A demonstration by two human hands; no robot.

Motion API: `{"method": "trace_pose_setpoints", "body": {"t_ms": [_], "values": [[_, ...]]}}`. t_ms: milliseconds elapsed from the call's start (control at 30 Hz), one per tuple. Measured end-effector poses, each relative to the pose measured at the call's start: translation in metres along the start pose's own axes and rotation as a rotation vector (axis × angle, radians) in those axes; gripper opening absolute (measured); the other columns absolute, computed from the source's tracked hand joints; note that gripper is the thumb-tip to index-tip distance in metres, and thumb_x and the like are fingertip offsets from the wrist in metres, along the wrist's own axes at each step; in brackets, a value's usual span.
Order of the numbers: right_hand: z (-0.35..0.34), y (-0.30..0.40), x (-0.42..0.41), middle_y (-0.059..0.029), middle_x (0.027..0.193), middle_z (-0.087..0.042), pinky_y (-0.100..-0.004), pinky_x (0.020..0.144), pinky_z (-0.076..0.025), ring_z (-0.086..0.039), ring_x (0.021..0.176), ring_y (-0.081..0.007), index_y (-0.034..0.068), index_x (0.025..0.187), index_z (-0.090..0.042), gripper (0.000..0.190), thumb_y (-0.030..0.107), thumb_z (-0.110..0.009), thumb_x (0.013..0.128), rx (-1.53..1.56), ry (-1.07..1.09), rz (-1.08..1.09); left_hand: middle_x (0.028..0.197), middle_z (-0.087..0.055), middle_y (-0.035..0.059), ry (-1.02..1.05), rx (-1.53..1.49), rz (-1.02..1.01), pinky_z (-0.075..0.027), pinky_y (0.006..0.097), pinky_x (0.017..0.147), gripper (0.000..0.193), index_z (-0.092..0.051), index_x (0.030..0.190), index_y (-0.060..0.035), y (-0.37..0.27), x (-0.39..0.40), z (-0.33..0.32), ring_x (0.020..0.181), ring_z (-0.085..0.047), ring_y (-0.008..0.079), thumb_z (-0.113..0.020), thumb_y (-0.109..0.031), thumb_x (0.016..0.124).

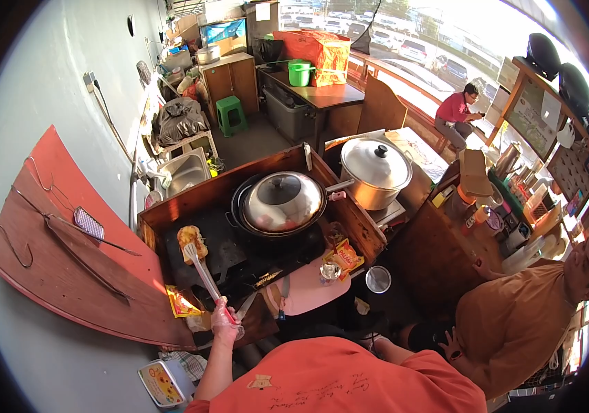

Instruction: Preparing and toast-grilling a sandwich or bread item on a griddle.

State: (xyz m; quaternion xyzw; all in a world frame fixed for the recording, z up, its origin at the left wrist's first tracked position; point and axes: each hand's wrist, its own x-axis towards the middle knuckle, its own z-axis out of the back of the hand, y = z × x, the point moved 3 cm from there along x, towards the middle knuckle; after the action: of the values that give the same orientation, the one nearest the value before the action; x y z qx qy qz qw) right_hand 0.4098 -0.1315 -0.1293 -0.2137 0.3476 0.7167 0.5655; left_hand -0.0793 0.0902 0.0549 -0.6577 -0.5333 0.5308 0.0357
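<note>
My left hand (224, 321), in a clear plastic glove, grips a pair of tongs (206, 276) with a red handle. The tongs' pale tips rest on a browned piece of bread (189, 236) that lies on the dark griddle (217, 248). By my left wrist is a yellow and red packet (182, 302) at the stall's edge. My right hand (374, 339) shows only partly, low beside my body; its fingers are too hidden to read. Near it lies a pink cutting board (312, 297) with a knife (284, 294) and a glass (330, 272) on it.
A lidded wok (284, 206) stands on the stove, and a large lidded pot (376, 170) beyond the wooden side wall (348, 206). A strainer (378, 279) hangs at the right. One person (516, 310) sits close on my right; another (457, 113) sits farther back.
</note>
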Motion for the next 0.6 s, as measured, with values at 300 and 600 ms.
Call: {"method": "trace_pose_setpoints", "body": {"t_ms": [300,600], "values": [[0.011,0.007,-0.005,-0.0169,0.142,-0.055,-0.0463,0.102,-0.05,-0.054,0.13,-0.0355,0.015,0.139,-0.054,0.059,0.017,-0.07,0.082,0.015,0.104,-0.054,0.065,-0.054,-0.0005,0.01,-0.013,0.009,-0.037,0.0297,0.04,0.02,-0.061,0.099,-0.0226,0.001,0.003,0.003,0.045,-0.048,0.0129,-0.065,-0.042,0.096],[-0.013,-0.008,0.008,-0.0157,0.145,-0.053,-0.0449,0.107,-0.046,-0.051,0.134,-0.0343,0.018,0.141,-0.053,0.059,0.024,-0.068,0.085,0.137,0.036,-0.105,0.065,-0.054,-0.001,0.002,0.001,0.042,-0.037,0.0302,0.04,0.019,-0.06,0.099,-0.0229,-0.002,-0.002,-0.006,0.045,-0.047,0.0132,-0.065,-0.042,0.097]]}}
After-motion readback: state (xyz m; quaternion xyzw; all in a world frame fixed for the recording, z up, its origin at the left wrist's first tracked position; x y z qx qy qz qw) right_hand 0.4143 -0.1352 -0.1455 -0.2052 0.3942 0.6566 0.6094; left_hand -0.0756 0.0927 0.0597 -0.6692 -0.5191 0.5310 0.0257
